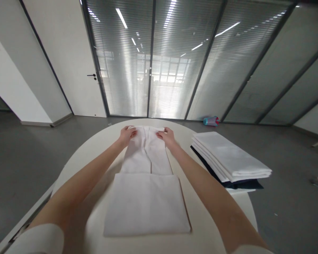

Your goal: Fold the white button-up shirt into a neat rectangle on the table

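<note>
Left hand (127,137), right hand (167,137): grasping far edge of white cloth (145,151) between fingers and thumbs, keeping corners level, edges aligned; folded white stack (230,155) lying beside, on round table (201,225).

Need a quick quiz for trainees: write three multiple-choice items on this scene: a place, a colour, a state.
1. The folded stack lies: A on the floor; B on the round table; C on a chair.
2. The cloth under it is: A yellow; B green; C dark navy.
3. The left hand and right hand are: A on the far end of the white cloth; B in the air; C on the stack.
Answers: B, the stack rests on the tabletop; C, a dark edge shows below the stack; A, both hands touch that cloth.
</note>
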Demonstrator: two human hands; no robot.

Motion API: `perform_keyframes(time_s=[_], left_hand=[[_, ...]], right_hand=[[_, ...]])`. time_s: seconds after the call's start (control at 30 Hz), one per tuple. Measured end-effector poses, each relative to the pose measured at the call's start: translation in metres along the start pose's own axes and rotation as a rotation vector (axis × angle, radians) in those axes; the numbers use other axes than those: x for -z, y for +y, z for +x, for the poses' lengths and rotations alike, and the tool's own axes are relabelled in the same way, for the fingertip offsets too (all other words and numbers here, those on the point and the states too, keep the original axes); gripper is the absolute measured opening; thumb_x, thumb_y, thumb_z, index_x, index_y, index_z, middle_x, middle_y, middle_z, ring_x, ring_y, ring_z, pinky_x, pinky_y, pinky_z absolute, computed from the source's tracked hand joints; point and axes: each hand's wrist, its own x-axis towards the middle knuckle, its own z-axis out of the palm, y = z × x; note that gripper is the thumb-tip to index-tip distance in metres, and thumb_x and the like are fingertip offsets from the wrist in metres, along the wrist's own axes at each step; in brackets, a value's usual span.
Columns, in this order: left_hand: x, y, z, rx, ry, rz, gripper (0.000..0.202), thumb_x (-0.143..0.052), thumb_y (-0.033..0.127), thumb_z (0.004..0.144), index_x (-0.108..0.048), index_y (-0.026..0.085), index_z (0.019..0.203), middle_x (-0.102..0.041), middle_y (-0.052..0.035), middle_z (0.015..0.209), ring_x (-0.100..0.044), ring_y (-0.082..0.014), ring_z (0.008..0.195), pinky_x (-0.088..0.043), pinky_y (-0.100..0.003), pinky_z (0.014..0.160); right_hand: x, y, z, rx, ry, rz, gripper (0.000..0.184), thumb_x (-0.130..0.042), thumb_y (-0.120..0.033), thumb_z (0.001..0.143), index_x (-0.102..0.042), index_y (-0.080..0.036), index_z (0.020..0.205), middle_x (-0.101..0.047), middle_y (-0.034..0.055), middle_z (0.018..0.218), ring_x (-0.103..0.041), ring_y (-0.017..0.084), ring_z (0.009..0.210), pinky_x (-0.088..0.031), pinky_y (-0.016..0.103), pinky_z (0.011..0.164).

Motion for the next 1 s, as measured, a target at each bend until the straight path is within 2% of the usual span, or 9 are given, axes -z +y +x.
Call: perform_keyframes(time_s=[0.17,0.23,0.33,0.4,0.53,0.67,0.83,0.9,1.0], left_hand=[[0.017,0.019,-0.07,-0.046,-0.037,-0.031,0.03,-0.082,0.015,0.065,-0.064,0.017,0.089,-0.067,0.0001,0.081,-0.065,-0.0136,0.083,-0.051,-0.03,0.089],[0.027,0.025,-0.1,0.035,-0.105,-0.002,0.03,-0.082,0.014,0.064,-0.067,0.017,0.089,-0.07,-0.0024,0.087,-0.066,-0.0159,0.09,-0.052,-0.031,0.091],[0.042,0.027,-0.131,0.257,-0.283,0.055,0.032,-0.079,0.013,0.064,-0.071,0.015,0.094,-0.072,-0.0087,0.105,-0.066,-0.0226,0.103,-0.054,-0.035,0.093],[0.05,0.024,-0.136,0.361,-0.344,0.091,0.036,-0.078,0.019,0.068,-0.071,0.017,0.102,-0.07,-0.0093,0.114,-0.066,-0.0239,0.104,-0.057,-0.036,0.088],[0.058,0.013,-0.125,0.355,-0.247,0.187,0.042,-0.081,0.032,0.075,-0.07,0.021,0.114,-0.068,-0.0072,0.116,-0.066,-0.0166,0.089,-0.057,-0.026,0.069],[0.06,0.002,-0.121,0.337,-0.253,0.26,0.068,-0.088,0.032,0.067,-0.064,0.024,0.13,-0.069,-0.0074,0.112,-0.066,-0.0162,0.078,-0.056,-0.027,0.064],[0.055,-0.005,-0.129,0.119,-0.286,0.482,0.073,-0.088,0.038,0.063,-0.065,0.02,0.129,-0.068,-0.0035,0.089,-0.061,-0.0163,0.071,-0.049,-0.025,0.059],[0.055,-0.003,-0.132,0.044,-0.264,0.643,0.069,-0.086,0.043,0.063,-0.067,0.02,0.125,-0.062,-0.0013,0.081,-0.058,-0.0157,0.068,-0.047,-0.025,0.058],[0.064,0.008,-0.14,-0.113,-0.159,0.87,0.065,-0.083,0.048,0.063,-0.069,0.021,0.12,-0.058,-0.0025,0.089,-0.059,-0.0158,0.072,-0.049,-0.027,0.065]], right_hand=[[0.036,-0.005,-0.056,0.161,-0.156,-0.04,0.027,-0.076,-0.028,0.066,-0.063,-0.019,0.088,-0.062,0.0012,0.097,-0.065,0.017,0.087,-0.059,0.036,0.084],[0.051,0.001,-0.08,0.192,-0.176,-0.162,0.029,-0.077,-0.028,0.062,-0.065,-0.02,0.088,-0.06,0.0031,0.105,-0.062,0.019,0.095,-0.058,0.038,0.088],[0.066,0.013,-0.109,0.201,-0.214,-0.325,0.023,-0.074,-0.025,0.064,-0.068,-0.021,0.086,-0.055,0.006,0.112,-0.058,0.021,0.106,-0.054,0.038,0.095],[0.07,0.017,-0.122,0.162,-0.255,-0.367,0.017,-0.071,-0.024,0.067,-0.069,-0.02,0.083,-0.056,0.0073,0.113,-0.058,0.02,0.106,-0.052,0.037,0.096],[0.068,0.012,-0.131,-0.058,-0.316,-0.219,0.02,-0.063,-0.027,0.069,-0.069,-0.019,0.087,-0.065,0.0052,0.096,-0.064,0.019,0.087,-0.053,0.033,0.081],[0.065,0.009,-0.129,-0.203,-0.228,-0.045,0.027,-0.061,-0.038,0.075,-0.065,-0.019,0.092,-0.066,0.0019,0.081,-0.062,0.016,0.069,-0.049,0.026,0.062],[0.068,0.018,-0.126,-0.069,-0.28,-0.373,0.03,-0.066,-0.03,0.07,-0.063,-0.019,0.097,-0.047,-0.0082,0.064,-0.045,0.009,0.05,-0.035,0.021,0.047],[0.07,0.016,-0.129,0.012,-0.25,-0.524,0.024,-0.062,-0.029,0.075,-0.063,-0.019,0.096,-0.05,-0.0057,0.069,-0.051,0.01,0.055,-0.04,0.022,0.052],[0.08,0.002,-0.142,0.136,-0.153,-0.774,0.022,-0.06,-0.031,0.083,-0.061,-0.019,0.101,-0.059,0.0,0.081,-0.059,0.015,0.069,-0.045,0.028,0.067]])
